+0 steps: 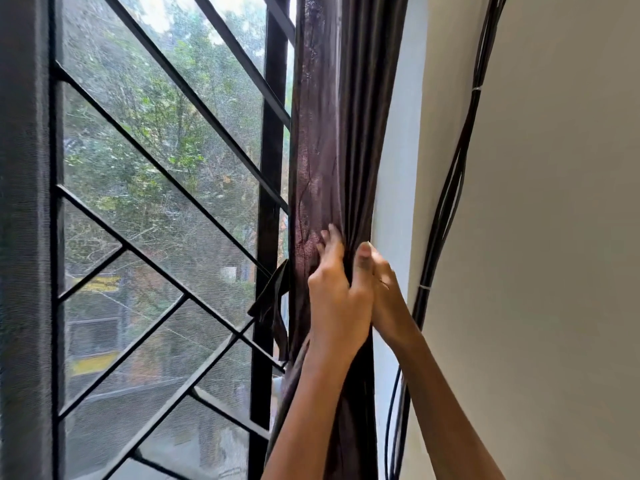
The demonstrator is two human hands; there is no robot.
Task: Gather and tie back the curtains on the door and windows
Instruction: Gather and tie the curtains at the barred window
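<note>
A dark brown curtain (pixel 341 126) hangs bunched into a narrow column at the right side of the window. My left hand (pixel 337 296) grips the bunch from the front, fingers dug into the folds. Pressed against it, my right hand (pixel 379 289) holds the curtain's right edge with the thumb up on the cloth. A dark tie-back strip (pixel 272 306) dangles loose just left of the bunch, at hand height.
The window has a black metal grille (pixel 166 174) with diagonal bars and an insect mesh; trees and a street lie beyond. A bundle of black cables (pixel 446 209) runs down the cream wall (pixel 547 237) right of the curtain.
</note>
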